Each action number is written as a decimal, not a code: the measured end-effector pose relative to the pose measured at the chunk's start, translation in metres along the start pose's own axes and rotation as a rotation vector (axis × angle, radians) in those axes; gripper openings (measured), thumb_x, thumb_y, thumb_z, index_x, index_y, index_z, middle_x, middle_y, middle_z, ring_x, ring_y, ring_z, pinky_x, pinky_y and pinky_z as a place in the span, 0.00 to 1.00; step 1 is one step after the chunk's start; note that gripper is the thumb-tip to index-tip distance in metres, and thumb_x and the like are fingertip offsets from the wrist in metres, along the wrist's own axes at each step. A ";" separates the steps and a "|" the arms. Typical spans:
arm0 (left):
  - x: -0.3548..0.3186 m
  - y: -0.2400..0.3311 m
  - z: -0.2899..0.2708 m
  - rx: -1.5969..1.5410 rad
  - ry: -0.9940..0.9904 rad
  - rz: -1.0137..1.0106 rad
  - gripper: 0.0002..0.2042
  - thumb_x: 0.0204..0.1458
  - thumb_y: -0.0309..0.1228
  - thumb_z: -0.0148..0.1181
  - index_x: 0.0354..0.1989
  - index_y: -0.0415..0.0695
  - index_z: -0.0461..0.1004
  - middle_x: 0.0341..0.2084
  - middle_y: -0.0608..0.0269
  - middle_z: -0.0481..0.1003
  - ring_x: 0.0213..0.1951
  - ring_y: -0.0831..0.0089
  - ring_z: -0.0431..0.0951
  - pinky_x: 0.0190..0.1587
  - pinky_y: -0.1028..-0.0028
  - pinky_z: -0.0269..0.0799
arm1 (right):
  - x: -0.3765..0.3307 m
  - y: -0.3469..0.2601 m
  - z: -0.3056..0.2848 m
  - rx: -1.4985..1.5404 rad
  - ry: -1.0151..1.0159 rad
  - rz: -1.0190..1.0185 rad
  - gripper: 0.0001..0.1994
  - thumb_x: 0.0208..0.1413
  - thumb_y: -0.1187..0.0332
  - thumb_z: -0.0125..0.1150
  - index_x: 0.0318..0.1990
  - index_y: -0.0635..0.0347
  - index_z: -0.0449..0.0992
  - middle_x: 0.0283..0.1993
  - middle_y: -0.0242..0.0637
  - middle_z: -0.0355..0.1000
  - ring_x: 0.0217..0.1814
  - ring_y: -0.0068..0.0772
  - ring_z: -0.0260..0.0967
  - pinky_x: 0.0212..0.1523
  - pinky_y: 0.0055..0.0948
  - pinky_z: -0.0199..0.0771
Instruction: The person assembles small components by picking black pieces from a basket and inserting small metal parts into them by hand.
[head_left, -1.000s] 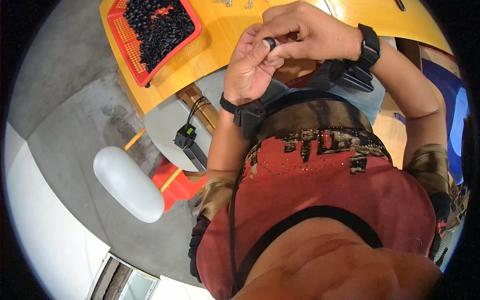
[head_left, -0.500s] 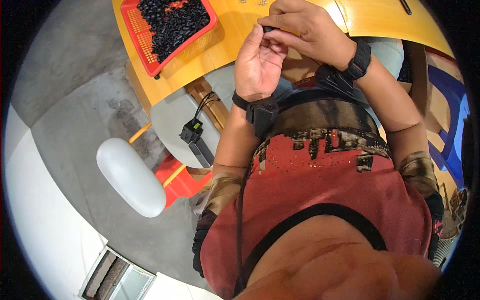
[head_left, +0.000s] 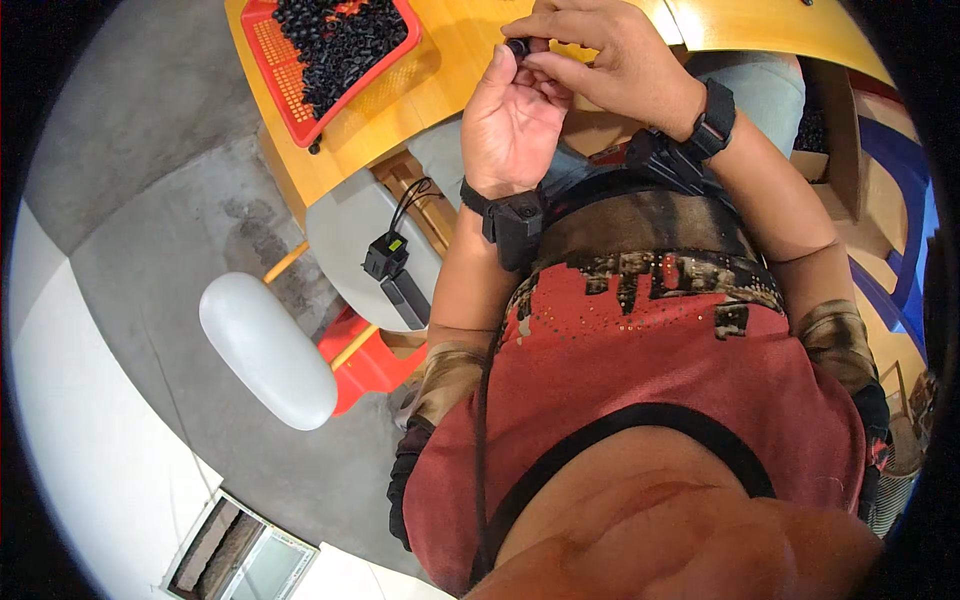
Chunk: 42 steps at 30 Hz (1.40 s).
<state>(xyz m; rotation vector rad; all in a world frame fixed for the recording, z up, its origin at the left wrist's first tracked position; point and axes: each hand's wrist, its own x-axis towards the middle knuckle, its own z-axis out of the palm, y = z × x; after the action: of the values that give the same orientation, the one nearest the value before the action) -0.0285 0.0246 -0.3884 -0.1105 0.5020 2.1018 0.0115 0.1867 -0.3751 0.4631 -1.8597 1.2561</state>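
Between my two hands, over the table's near edge, is a small round black part with a ring-like end. My left hand is turned palm up, its thumb pressed against the part and its fingers curled behind it. From the right, my right hand pinches the same part between thumb and forefinger. My fingers cover much of it, so its exact kind cannot be made out. A red plastic basket at the far left holds a heap of small black parts, some ring-shaped.
The yellow wooden table runs across the top. Left of me are a grey-white chair and a black boxy device with a cable on a light seat. On the right are a blue plastic chair and a cardboard box.
Both hands have shifted slightly left and up, still together. The black part has turned, so its round end now shows. The view has moved a little.
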 end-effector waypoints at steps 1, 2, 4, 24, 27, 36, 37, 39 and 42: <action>0.001 -0.002 0.002 0.001 -0.002 -0.006 0.14 0.64 0.39 0.54 0.51 0.44 0.72 0.49 0.61 0.76 0.50 0.71 0.75 0.57 0.64 0.69 | -0.007 -0.001 -0.006 -0.005 0.003 0.002 0.15 0.49 0.74 0.67 0.45 0.67 0.78 0.37 0.46 0.69 0.40 0.47 0.70 0.40 0.36 0.73; 0.000 -0.003 0.005 0.014 0.003 -0.003 0.15 0.64 0.39 0.54 0.52 0.43 0.72 0.49 0.62 0.76 0.51 0.71 0.74 0.58 0.64 0.68 | 0.003 -0.015 -0.010 -0.082 -0.106 0.191 0.15 0.49 0.74 0.67 0.45 0.67 0.78 0.36 0.46 0.69 0.40 0.47 0.70 0.40 0.36 0.72; -0.001 -0.003 0.005 0.028 0.010 -0.003 0.15 0.64 0.39 0.54 0.52 0.43 0.71 0.50 0.62 0.75 0.52 0.71 0.73 0.58 0.64 0.68 | 0.001 -0.015 -0.008 -0.157 -0.214 0.383 0.14 0.49 0.74 0.67 0.45 0.68 0.78 0.35 0.46 0.69 0.40 0.47 0.70 0.39 0.36 0.72; 0.003 0.018 0.005 0.349 0.067 -0.156 0.12 0.63 0.33 0.56 0.51 0.44 0.72 0.46 0.59 0.76 0.46 0.67 0.76 0.49 0.63 0.74 | 0.003 0.015 -0.028 -0.133 -0.320 -0.114 0.12 0.49 0.73 0.66 0.41 0.68 0.78 0.33 0.45 0.67 0.38 0.45 0.70 0.40 0.35 0.72; 0.003 0.020 0.003 0.336 0.074 -0.169 0.12 0.63 0.33 0.56 0.51 0.44 0.72 0.45 0.59 0.76 0.46 0.67 0.76 0.49 0.63 0.74 | 0.022 -0.005 -0.041 -0.096 -0.612 0.295 0.12 0.49 0.73 0.66 0.41 0.68 0.78 0.33 0.45 0.67 0.38 0.45 0.69 0.40 0.34 0.71; 0.007 0.010 0.002 0.234 -0.033 -0.043 0.15 0.62 0.34 0.58 0.52 0.37 0.71 0.45 0.57 0.76 0.47 0.68 0.75 0.51 0.65 0.74 | 0.013 -0.009 -0.037 -0.002 -0.331 0.350 0.18 0.52 0.71 0.67 0.51 0.65 0.76 0.38 0.44 0.69 0.42 0.42 0.69 0.43 0.34 0.70; 0.007 0.010 0.002 0.239 -0.035 -0.040 0.15 0.62 0.34 0.58 0.52 0.37 0.71 0.45 0.57 0.76 0.47 0.68 0.75 0.51 0.65 0.74 | 0.013 -0.012 -0.036 -0.001 -0.330 0.344 0.18 0.52 0.71 0.67 0.51 0.65 0.76 0.38 0.44 0.69 0.42 0.42 0.69 0.43 0.34 0.70; 0.003 0.010 0.010 0.227 -0.104 0.010 0.17 0.63 0.34 0.57 0.55 0.35 0.72 0.43 0.59 0.78 0.45 0.70 0.77 0.51 0.69 0.74 | 0.013 -0.020 -0.035 0.081 -0.201 0.529 0.23 0.52 0.67 0.70 0.56 0.62 0.75 0.41 0.42 0.70 0.46 0.36 0.69 0.47 0.32 0.70; 0.002 0.008 0.014 0.203 -0.218 0.018 0.19 0.62 0.33 0.57 0.57 0.35 0.70 0.47 0.57 0.76 0.52 0.69 0.74 0.58 0.66 0.71 | -0.001 -0.018 -0.022 0.272 -0.115 0.587 0.25 0.54 0.64 0.69 0.59 0.61 0.74 0.47 0.38 0.74 0.49 0.29 0.71 0.52 0.29 0.71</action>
<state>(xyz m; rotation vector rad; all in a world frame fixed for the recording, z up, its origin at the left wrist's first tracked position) -0.0348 0.0273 -0.3735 0.2379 0.5811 2.0374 0.0340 0.1983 -0.3623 0.1254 -2.0048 1.9208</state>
